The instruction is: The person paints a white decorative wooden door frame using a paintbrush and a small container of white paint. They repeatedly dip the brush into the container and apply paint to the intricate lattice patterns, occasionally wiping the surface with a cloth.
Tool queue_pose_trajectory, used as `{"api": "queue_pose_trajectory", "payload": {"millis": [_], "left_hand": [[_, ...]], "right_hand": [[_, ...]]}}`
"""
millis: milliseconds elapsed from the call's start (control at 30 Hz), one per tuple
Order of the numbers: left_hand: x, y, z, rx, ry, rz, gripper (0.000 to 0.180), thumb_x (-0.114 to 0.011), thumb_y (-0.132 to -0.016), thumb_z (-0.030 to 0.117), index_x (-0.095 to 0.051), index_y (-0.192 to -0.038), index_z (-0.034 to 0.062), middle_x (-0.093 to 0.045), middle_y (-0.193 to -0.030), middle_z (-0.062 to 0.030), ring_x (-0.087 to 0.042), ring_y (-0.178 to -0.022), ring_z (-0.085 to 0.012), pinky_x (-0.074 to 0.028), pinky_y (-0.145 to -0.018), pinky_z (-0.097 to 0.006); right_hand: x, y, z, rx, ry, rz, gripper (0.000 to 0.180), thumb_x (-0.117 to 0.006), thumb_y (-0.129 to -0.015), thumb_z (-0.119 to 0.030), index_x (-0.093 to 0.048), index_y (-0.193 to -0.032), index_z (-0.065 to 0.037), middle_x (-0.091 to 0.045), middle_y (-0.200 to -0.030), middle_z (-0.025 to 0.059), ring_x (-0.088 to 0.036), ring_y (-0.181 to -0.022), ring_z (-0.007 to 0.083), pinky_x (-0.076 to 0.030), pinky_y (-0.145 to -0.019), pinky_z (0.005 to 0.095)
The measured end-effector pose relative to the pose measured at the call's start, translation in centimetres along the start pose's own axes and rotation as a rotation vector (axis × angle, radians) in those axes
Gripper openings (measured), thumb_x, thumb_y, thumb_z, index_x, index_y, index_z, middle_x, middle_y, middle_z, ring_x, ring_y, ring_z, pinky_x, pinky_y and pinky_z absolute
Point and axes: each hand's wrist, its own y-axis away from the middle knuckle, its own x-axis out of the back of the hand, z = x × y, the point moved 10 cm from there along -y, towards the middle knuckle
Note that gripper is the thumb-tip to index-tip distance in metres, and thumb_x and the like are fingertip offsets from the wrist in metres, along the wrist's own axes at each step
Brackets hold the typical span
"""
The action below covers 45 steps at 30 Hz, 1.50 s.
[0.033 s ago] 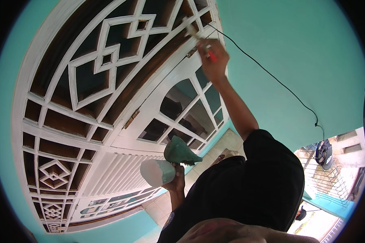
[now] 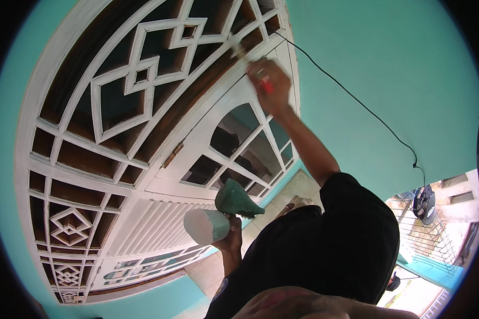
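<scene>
Up high, my right hand is closed round a paintbrush, partly red near the palm and smeared by motion. Its bristle end is at the white strip of the lattice frame, above the door's top edge; I cannot tell whether it touches. Lower down, my left hand is wrapped around a pale, whitish cup-shaped container, tilted on its side in view. A dark green, crumpled cloth-like piece rises beside the container at the same hand; its exact kind is unclear.
A white door with glass panes and louvres stands in front of me, hinged to the frame. The turquoise wall lies at right, with a black cable running down it. A dark bag-like thing hangs by a wire grille.
My right hand and the paintbrush have moved a little left and down along the frame strip. My left hand with the container stays almost where it was.
</scene>
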Motion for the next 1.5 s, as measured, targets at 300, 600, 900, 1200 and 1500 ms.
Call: {"api": "queue_pose_trajectory", "payload": {"millis": [300,600,900,1200,1500], "left_hand": [[-0.3,1.6,1.4,-0.071,0.013,-0.011,0.050,-0.060,-0.090,0.045,-0.065,-0.116,0.0029,-0.061,-0.111,-0.0155,-0.052,-0.105,-0.0274,-0.048,-0.072,-0.035],[0.2,3.6,3.2,-0.147,-0.001,-0.023,0.055,-0.059,-0.089,0.049,-0.065,-0.116,0.0021,-0.063,-0.113,-0.0151,-0.054,-0.104,-0.0270,-0.046,-0.072,-0.035],[0.5,3.8,2.9,-0.118,0.012,-0.021,0.056,-0.058,-0.089,0.051,-0.064,-0.114,0.0014,-0.064,-0.110,-0.0165,-0.055,-0.097,-0.0276,-0.045,-0.070,-0.035],[1.4,3.4,3.1,-0.158,0.034,0.030,0.056,-0.054,-0.091,0.052,-0.064,-0.114,0.0026,-0.064,-0.109,-0.0160,-0.056,-0.093,-0.0279,-0.045,-0.067,-0.034],[0.8,3.7,3.5,-0.166,0.035,0.000,0.057,-0.056,-0.089,0.054,-0.063,-0.114,0.0036,-0.063,-0.108,-0.0153,-0.056,-0.093,-0.0280,-0.046,-0.068,-0.034]], "right_hand": [[-1.3,3.3,-4.9,0.122,-0.103,0.111,0.016,-0.071,-0.077,-0.002,-0.066,-0.092,-0.006,-0.067,-0.094,0.0084,-0.066,-0.082,0.0267,-0.055,-0.066,0.0345],[-0.8,-0.4,-7.9,0.341,-0.159,0.088,0.018,-0.078,-0.076,-0.006,-0.070,-0.093,-0.004,-0.069,-0.090,0.0109,-0.068,-0.075,0.0264,-0.055,-0.063,0.0329],[0.4,-2.5,-11.9,0.598,0.032,0.125,0.021,-0.081,-0.078,-0.010,-0.071,-0.097,-0.009,-0.067,-0.088,0.0069,-0.066,-0.076,0.0249,-0.056,-0.062,0.0323],[-2.6,0.7,-12.8,0.615,0.020,-0.092,0.024,-0.077,-0.074,-0.005,-0.069,-0.097,-0.007,-0.067,-0.096,0.0088,-0.068,-0.083,0.0252,-0.057,-0.062,0.0343],[-2.6,1.1,-12.9,0.471,-0.077,-0.049,0.018,-0.078,-0.079,-0.008,-0.070,-0.095,-0.005,-0.067,-0.086,0.0096,-0.067,-0.069,0.0240,-0.054,-0.058,0.0321]]}}
